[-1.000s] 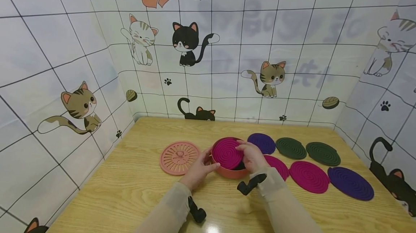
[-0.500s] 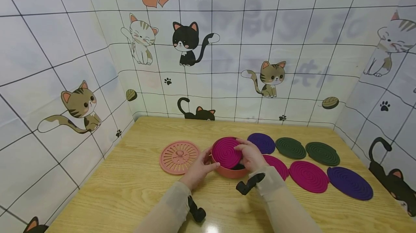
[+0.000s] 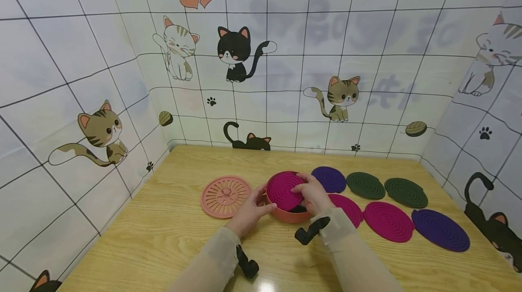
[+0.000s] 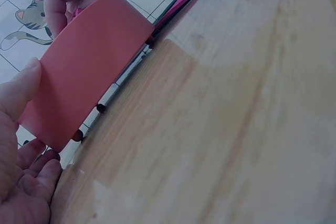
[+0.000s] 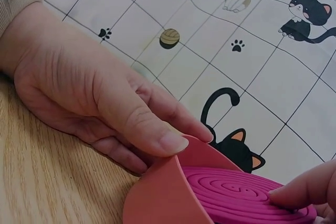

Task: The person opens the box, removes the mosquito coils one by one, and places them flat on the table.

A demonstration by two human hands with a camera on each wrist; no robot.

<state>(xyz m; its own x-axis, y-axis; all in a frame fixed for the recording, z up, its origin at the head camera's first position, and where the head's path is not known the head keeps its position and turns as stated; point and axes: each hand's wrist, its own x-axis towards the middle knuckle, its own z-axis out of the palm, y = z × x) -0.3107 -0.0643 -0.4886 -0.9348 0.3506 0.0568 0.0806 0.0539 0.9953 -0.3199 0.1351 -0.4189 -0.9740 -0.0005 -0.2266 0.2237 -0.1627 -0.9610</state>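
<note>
An orange-pink round box (image 3: pixel 290 217) stands on the wooden table in front of me. My left hand (image 3: pixel 249 213) grips its left side, thumb on the near wall in the left wrist view. Tilted in the box's opening is a magenta spiral-grooved coaster (image 3: pixel 282 191). My right hand (image 3: pixel 315 196) pinches this coaster at its right side, a finger lying on the grooved face (image 5: pixel 226 187) in the right wrist view. Small dark feet (image 4: pixel 101 108) show under the box wall (image 4: pixel 92 66) in the left wrist view. The box's inside is mostly hidden by the coaster.
A slotted pink lid (image 3: pixel 225 197) lies left of the box. To the right lie more flat spiral coasters: magenta ones (image 3: pixel 388 222), purple ones (image 3: pixel 440 230) and green ones (image 3: pixel 365 185). A cat-patterned wall covering (image 3: pixel 285 102) rises behind the wooden table (image 3: pixel 155 237).
My right hand's fingertip has slid slightly left across the magenta coaster's face. The left hand and the box stay in place.
</note>
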